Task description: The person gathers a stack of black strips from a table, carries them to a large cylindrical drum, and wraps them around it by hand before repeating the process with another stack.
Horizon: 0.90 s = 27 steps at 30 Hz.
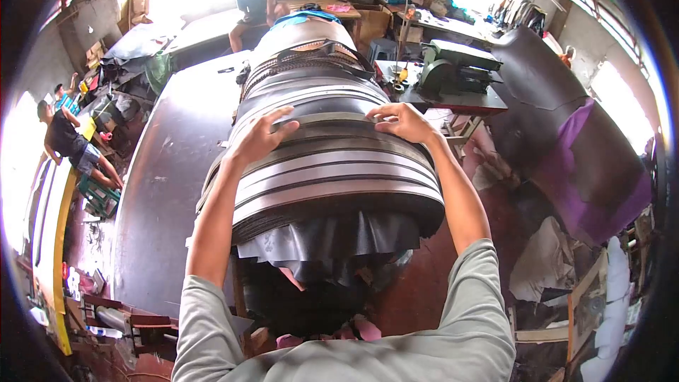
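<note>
A large stack of black, grey and silvery strips (332, 163) lies in curved layers in front of me, over black sheet material (332, 237) that hangs down at the near end. My left hand (263, 136) is over the left part of the stack, thumb and fingers apart. On the right, my right hand (407, 124) has its fingers bent and its thumb apart from them. Both hands' fingertips are at the two ends of a narrow greyish strip (329, 119). Whether they touch it is not clear. Neither hand visibly grips anything.
A dark-topped table (170, 170) stands to the left. Beyond the stack, a person (253, 3) sits; another person (67, 138) is at far left. A green machine (460, 71) stands at right, near a large dark sheet (544, 113) with purple material (566, 184).
</note>
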Each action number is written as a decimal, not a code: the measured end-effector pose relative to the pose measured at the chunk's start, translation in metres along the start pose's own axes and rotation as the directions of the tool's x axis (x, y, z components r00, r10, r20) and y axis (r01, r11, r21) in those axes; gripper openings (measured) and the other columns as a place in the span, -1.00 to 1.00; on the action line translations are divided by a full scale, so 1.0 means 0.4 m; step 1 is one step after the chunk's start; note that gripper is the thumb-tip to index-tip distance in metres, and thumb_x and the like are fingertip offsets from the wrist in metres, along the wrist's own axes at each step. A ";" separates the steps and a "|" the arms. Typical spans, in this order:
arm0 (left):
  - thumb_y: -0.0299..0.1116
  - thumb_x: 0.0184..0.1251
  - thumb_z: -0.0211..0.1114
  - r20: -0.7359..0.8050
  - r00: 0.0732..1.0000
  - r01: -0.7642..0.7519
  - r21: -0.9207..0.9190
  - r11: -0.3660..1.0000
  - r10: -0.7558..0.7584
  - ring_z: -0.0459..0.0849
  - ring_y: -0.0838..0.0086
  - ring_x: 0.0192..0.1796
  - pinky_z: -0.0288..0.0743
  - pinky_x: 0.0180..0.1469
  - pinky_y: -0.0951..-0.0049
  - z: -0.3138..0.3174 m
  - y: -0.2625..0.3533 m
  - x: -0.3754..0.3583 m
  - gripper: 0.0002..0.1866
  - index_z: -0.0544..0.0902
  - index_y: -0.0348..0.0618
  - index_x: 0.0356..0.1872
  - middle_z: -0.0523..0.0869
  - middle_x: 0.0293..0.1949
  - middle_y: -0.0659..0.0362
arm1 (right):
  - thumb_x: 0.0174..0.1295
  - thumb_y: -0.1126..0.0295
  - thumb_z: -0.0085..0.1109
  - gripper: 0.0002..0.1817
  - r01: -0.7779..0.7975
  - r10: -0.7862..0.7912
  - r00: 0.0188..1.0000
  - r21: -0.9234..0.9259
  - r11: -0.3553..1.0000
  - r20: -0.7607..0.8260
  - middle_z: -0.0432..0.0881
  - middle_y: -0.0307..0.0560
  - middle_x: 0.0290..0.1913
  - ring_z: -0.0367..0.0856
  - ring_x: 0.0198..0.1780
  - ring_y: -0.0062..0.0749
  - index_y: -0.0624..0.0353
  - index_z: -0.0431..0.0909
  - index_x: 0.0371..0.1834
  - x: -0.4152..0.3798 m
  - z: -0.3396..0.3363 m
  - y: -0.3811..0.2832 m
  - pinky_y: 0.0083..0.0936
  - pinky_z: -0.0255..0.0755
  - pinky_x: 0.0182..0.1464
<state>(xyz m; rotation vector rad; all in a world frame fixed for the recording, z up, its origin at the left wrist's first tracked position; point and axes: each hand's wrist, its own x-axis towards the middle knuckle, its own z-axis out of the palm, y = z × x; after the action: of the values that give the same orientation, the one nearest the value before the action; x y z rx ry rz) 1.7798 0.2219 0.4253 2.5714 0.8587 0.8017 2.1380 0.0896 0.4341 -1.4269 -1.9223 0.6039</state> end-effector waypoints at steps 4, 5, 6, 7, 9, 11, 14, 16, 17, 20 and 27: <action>0.31 0.43 0.19 0.098 0.990 0.099 0.060 0.993 -0.104 0.69 0.09 0.24 0.50 0.31 0.17 -0.011 0.057 0.009 -0.33 0.70 -0.04 0.23 0.75 0.17 -0.04 | 0.22 0.38 0.43 -0.61 0.069 -0.075 0.996 -0.111 0.991 -0.046 0.80 0.04 0.02 0.77 0.04 -0.25 0.12 0.72 0.14 0.003 0.003 -0.006 -0.34 0.56 0.18; 0.30 0.44 0.19 0.086 0.991 0.101 0.054 0.993 -0.106 0.72 0.10 0.18 0.53 0.27 0.17 -0.007 0.057 0.004 -0.35 0.71 -0.03 0.22 0.76 0.14 -0.04 | 0.22 0.40 0.43 -0.62 0.070 -0.078 0.996 -0.135 0.988 -0.050 0.80 0.06 0.02 0.77 0.03 -0.24 0.13 0.72 0.12 0.001 0.003 -0.020 -0.34 0.57 0.17; 0.29 0.45 0.19 0.075 0.991 0.103 0.047 0.994 -0.106 0.75 0.12 0.13 0.55 0.23 0.17 -0.005 0.056 -0.001 -0.37 0.72 -0.02 0.20 0.78 0.10 -0.03 | 0.21 0.41 0.43 -0.63 0.068 -0.078 0.995 -0.159 0.985 -0.055 0.80 0.07 0.02 0.78 0.02 -0.23 0.15 0.72 0.11 -0.002 0.001 -0.034 -0.34 0.57 0.16; 0.38 0.43 0.15 0.174 0.971 0.163 0.011 0.986 -0.163 0.61 0.10 0.34 0.44 0.39 0.09 -0.018 0.064 0.006 -0.23 0.67 -0.11 0.28 0.69 0.25 -0.07 | 0.21 0.41 0.43 -0.63 0.073 -0.083 0.995 -0.152 0.986 -0.056 0.80 0.07 0.02 0.78 0.02 -0.23 0.15 0.72 0.11 0.001 0.003 -0.031 -0.34 0.57 0.16; 0.38 0.42 0.16 0.169 0.977 0.135 -0.017 0.991 -0.131 0.60 0.11 0.36 0.43 0.40 0.09 0.000 0.036 0.015 -0.23 0.66 -0.11 0.28 0.68 0.27 -0.06 | 0.19 0.44 0.43 -0.64 0.127 -0.142 0.986 -0.147 0.981 -0.091 0.80 0.12 0.01 0.78 0.04 -0.24 0.20 0.73 0.08 0.005 0.005 -0.026 -0.34 0.57 0.16; 0.38 0.41 0.16 0.160 0.982 0.106 -0.046 0.993 -0.097 0.58 0.12 0.38 0.42 0.42 0.08 -0.002 0.035 0.026 -0.23 0.66 -0.11 0.29 0.67 0.29 -0.05 | 0.18 0.46 0.44 -0.63 0.115 -0.127 0.988 -0.138 0.984 -0.086 0.80 0.13 0.00 0.79 0.04 -0.24 0.22 0.73 0.08 0.003 -0.002 -0.025 -0.35 0.57 0.17; 0.38 0.39 0.19 0.195 0.973 0.129 -0.029 0.991 -0.121 0.54 0.13 0.42 0.38 0.46 0.07 0.000 0.050 0.045 -0.22 0.66 -0.12 0.28 0.64 0.33 -0.04 | 0.20 0.46 0.44 -0.64 0.062 -0.065 0.996 -0.047 0.997 -0.056 0.81 0.07 -0.01 0.79 0.04 -0.32 0.24 0.72 0.08 0.011 -0.011 -0.012 -0.38 0.59 0.16; 0.35 0.40 0.22 0.242 0.968 0.096 -0.085 0.992 -0.073 0.54 0.12 0.42 0.37 0.47 0.06 0.006 0.064 0.057 -0.23 0.66 -0.14 0.28 0.65 0.32 -0.03 | 0.21 0.46 0.44 -0.64 0.074 -0.077 0.996 -0.057 0.996 -0.041 0.82 0.06 -0.02 0.78 0.04 -0.37 0.25 0.72 0.09 0.018 -0.015 -0.011 -0.39 0.58 0.18; 0.33 0.40 0.23 0.245 0.968 0.067 -0.054 0.996 -0.051 0.55 0.11 0.41 0.40 0.45 0.05 0.009 0.071 0.067 -0.24 0.65 -0.15 0.29 0.65 0.32 -0.04 | 0.23 0.49 0.40 -0.67 0.083 -0.089 0.994 -0.090 0.992 -0.061 0.81 0.00 -0.05 0.75 0.02 -0.41 0.25 0.70 0.08 0.019 -0.016 -0.017 -0.41 0.56 0.19; 0.31 0.41 0.24 0.223 0.974 0.048 -0.015 0.999 -0.043 0.55 0.12 0.41 0.40 0.45 0.05 0.009 0.096 0.079 -0.26 0.66 -0.14 0.28 0.64 0.32 -0.06 | 0.24 0.50 0.37 -0.69 0.187 -0.191 0.971 -0.035 0.982 -0.142 0.76 -0.09 -0.05 0.69 -0.01 -0.46 0.24 0.67 0.05 0.031 -0.028 -0.054 -0.44 0.53 0.15; 0.07 0.33 0.49 -0.001 0.999 -0.037 -0.116 0.993 0.038 0.50 0.61 -0.43 0.35 -0.36 0.44 -0.120 0.057 0.072 -0.56 0.68 -0.15 -0.20 0.68 -0.47 0.27 | 0.21 0.02 0.49 -0.44 0.147 -0.155 0.983 -0.078 0.986 -0.099 0.69 -0.20 -0.19 0.48 -0.40 -0.64 -0.01 0.65 0.23 0.043 -0.091 -0.102 -0.56 0.42 -0.32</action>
<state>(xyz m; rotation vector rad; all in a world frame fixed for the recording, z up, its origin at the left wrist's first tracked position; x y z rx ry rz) 1.7807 0.2279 0.4854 2.4928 0.7426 0.8348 2.1351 0.0932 0.4910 -1.3139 -1.9637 0.3857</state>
